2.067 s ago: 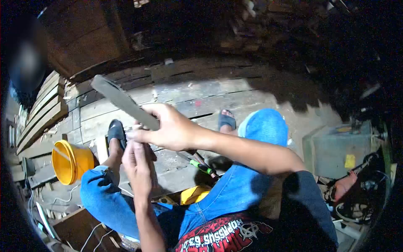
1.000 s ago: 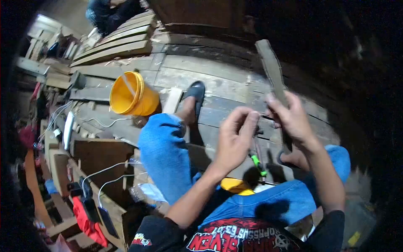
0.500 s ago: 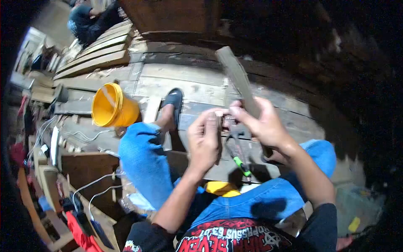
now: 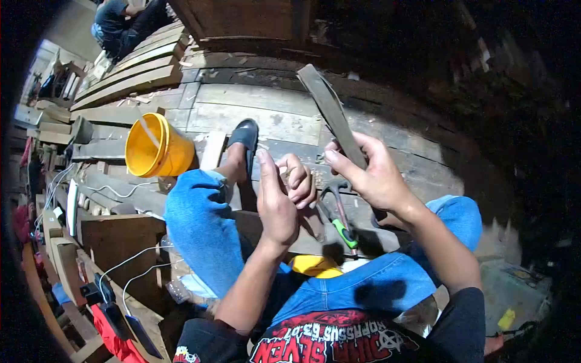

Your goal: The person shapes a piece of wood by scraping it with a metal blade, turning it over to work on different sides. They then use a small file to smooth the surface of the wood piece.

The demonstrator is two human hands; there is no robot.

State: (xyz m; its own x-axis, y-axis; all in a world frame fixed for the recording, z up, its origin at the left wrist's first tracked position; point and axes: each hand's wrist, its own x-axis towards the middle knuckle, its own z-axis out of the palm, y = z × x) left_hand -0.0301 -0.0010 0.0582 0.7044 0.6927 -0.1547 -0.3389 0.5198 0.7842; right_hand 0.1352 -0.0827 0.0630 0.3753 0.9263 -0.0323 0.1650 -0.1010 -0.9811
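Observation:
My right hand (image 4: 378, 178) is closed around a wooden strip (image 4: 330, 103), which slants up and away to the left; its lower end shows below the palm. To the left, my left hand (image 4: 281, 202) is raised with its thumb up and its fingers curled in. Something small and brownish may sit in those fingers, but I cannot make it out. Between my knees lies a claw hammer (image 4: 345, 233) with a green-and-black grip, just below and between the two hands. A yellow object (image 4: 316, 266) shows partly beneath my legs.
A yellow bucket (image 4: 158, 145) with a stick in it stands left of my sandalled foot (image 4: 244, 142). Stacked planks (image 4: 130, 78) lie at the upper left, near another person (image 4: 124, 24). White cables (image 4: 130, 266) trail at the left. A clear container (image 4: 511, 296) is at the right.
My left hand has come away from the strip and moved left, its fingers curling in. My right hand keeps hold of the strip. The view has shifted slightly.

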